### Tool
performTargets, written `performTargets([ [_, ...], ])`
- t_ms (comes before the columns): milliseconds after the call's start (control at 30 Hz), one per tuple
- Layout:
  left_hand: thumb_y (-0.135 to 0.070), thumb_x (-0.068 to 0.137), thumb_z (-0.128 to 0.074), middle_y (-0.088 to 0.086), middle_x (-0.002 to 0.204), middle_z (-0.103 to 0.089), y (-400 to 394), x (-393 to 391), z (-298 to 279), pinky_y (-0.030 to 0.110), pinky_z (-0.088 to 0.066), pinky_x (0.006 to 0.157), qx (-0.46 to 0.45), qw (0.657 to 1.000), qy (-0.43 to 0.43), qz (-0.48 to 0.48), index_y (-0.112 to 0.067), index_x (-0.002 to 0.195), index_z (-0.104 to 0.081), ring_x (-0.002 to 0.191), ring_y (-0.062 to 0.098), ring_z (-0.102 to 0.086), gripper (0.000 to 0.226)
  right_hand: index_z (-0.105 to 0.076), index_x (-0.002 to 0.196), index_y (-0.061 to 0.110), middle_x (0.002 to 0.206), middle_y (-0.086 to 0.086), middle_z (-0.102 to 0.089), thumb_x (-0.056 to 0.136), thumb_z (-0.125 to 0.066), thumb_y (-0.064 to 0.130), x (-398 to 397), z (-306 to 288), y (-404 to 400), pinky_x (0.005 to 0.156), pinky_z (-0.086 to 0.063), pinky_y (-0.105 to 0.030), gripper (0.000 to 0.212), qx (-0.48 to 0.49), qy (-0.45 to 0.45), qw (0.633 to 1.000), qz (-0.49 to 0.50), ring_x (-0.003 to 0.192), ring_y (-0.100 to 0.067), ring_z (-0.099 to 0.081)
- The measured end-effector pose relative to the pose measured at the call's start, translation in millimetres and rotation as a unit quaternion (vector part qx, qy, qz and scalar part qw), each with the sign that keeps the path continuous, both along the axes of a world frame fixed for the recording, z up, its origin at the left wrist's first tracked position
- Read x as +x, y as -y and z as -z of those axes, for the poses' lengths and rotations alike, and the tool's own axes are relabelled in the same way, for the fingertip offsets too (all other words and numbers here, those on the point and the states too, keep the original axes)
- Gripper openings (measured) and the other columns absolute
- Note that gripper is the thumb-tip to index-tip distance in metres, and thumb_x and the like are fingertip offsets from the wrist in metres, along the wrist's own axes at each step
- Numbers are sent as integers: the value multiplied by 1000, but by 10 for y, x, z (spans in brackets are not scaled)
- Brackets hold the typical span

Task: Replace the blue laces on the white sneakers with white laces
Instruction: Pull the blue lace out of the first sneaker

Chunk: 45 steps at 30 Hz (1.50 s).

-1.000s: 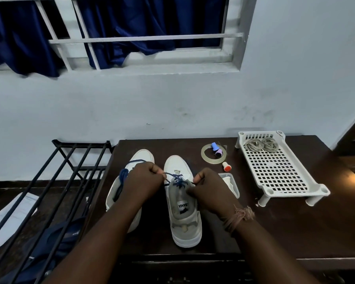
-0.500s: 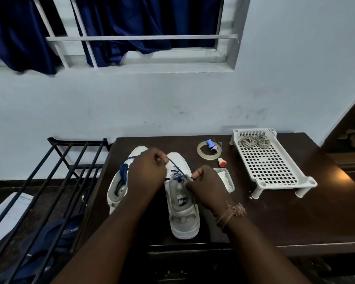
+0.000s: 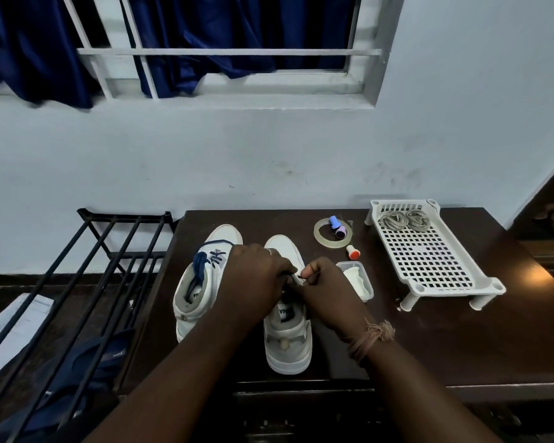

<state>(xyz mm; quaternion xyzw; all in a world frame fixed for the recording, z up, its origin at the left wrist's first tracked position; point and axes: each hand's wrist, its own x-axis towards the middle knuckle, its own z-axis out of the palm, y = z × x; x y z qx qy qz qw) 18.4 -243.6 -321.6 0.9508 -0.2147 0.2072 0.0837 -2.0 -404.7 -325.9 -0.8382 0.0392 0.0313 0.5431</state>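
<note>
Two white sneakers stand side by side on the dark table (image 3: 429, 340), toes toward the wall. The left sneaker (image 3: 202, 282) keeps its blue lace (image 3: 200, 263), bunched over the tongue. Both my hands are over the lacing of the right sneaker (image 3: 288, 340). My left hand (image 3: 256, 279) is curled over the eyelets and hides most of that shoe's blue lace. My right hand (image 3: 327, 289) pinches a thin dark strand of lace at the shoe's right side. The white laces (image 3: 403, 219) lie coiled in the far end of a white perforated rack (image 3: 435, 260).
A tape roll (image 3: 322, 235) with a small blue-and-purple object (image 3: 337, 227), an orange-capped item (image 3: 352, 251) and a clear plastic tub (image 3: 357, 279) lie right of the shoes. A black metal rack (image 3: 87, 270) stands left of the table. The wall is right behind.
My hands have closed together over the right sneaker's lacing; the left hand moved right and down, so the stretched blue lace between them is now hidden. The camera view shifted slightly.
</note>
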Motion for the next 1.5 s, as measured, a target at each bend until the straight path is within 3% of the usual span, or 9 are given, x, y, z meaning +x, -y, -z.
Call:
performTargets([
  [167,-29,87,-66,-9,76,-69,10,-20,-82,34,-48,73,-287,953,-71,-73,-24,80,-72,75,12,-63,10,-52,90,16,72,1,-60,78,-76,22,68,7,38,52,-49,-30,27,-52,0,999,13,54,-10,-55],
  [400,3,101,-36,3,67,-47,121,-28,-433,23,-45,46,-768,549,-326,-51,-12,87,-47,50,14,-46,24,-49,97,18,84,-3,-63,76,-71,25,45,26,0,64,-51,-36,31,-61,-10,998,8,67,-13,-58],
  [567,-26,92,-66,-11,72,-61,84,-7,-383,20,-46,67,-430,876,-210,-63,-26,88,-67,67,3,-56,5,-51,99,17,81,1,-63,80,-71,25,7,-7,-9,63,-49,-32,29,-86,8,996,18,68,-12,-59],
  [667,-47,85,-69,-12,86,-51,65,-90,-324,30,-38,79,-70,976,-193,-72,-34,89,-72,89,6,-58,13,-51,98,17,82,2,-62,83,-73,31,-9,-18,-15,66,-50,-32,29,-83,15,996,23,72,-12,-60],
  [833,-37,85,-61,-6,103,-62,7,-65,-172,42,-45,88,-171,969,-154,-92,-36,82,-65,100,21,-58,5,-51,97,19,81,1,-63,80,-71,24,0,-39,-8,66,-50,-34,27,-74,-1,997,13,71,-14,-60],
  [1000,-15,107,-40,10,89,-77,-14,-70,-440,40,-60,72,-749,578,-321,-41,-16,95,-49,85,26,-73,15,-53,97,21,73,4,-59,82,-67,20,10,-23,-12,56,-44,-26,21,-78,7,997,-7,60,-9,-55],
  [1100,-16,105,-49,8,91,-74,-55,-54,-449,22,-51,52,-670,664,-294,-151,-5,109,-56,70,13,-67,14,-54,93,26,72,5,-61,83,-65,21,13,-3,-42,57,-47,-27,16,-97,19,995,-17,63,-9,-58],
  [1300,-25,81,-79,-4,119,-64,39,-167,-166,24,-33,92,-369,904,-77,-199,-20,122,-62,107,13,-54,44,-61,94,27,100,2,-55,85,-67,20,103,-44,-154,79,-48,-32,13,-197,130,969,-68,88,-14,-56],
  [1500,-32,78,-77,-8,70,-68,3,-194,-105,26,-48,67,-335,897,-216,-190,-21,75,-69,73,10,-65,14,-69,80,26,90,7,-52,83,-61,5,138,-55,-135,72,-43,-22,23,-218,128,961,-110,77,-6,-54],
])
